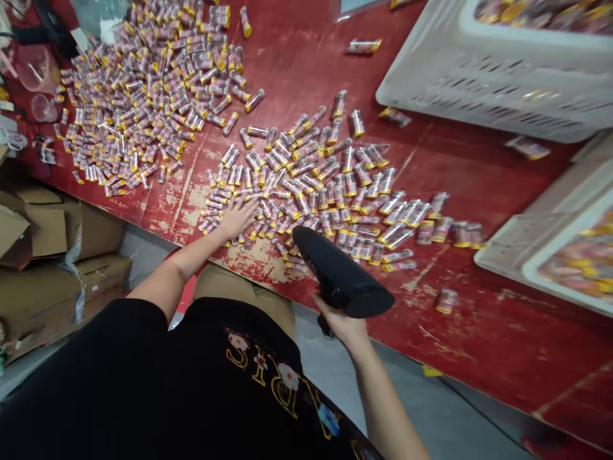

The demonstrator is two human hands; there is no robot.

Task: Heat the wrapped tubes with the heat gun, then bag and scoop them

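Head view: a black heat gun (341,276) is gripped by the right hand (342,324) at its handle; it is judged rigid. The left hand (237,218) is spread flat on small tubes (306,185) near the red surface's (479,332) front edge; these are judged light and easily rolled.

L hand (237,217) flat on tubes (306,185); R hand (342,322) grips heat gun (338,275).

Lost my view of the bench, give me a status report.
Left hand flat on the near pile of small tubes. Right hand grips black heat gun, nozzle toward the pile. Nothing between them; white crates off to the side.
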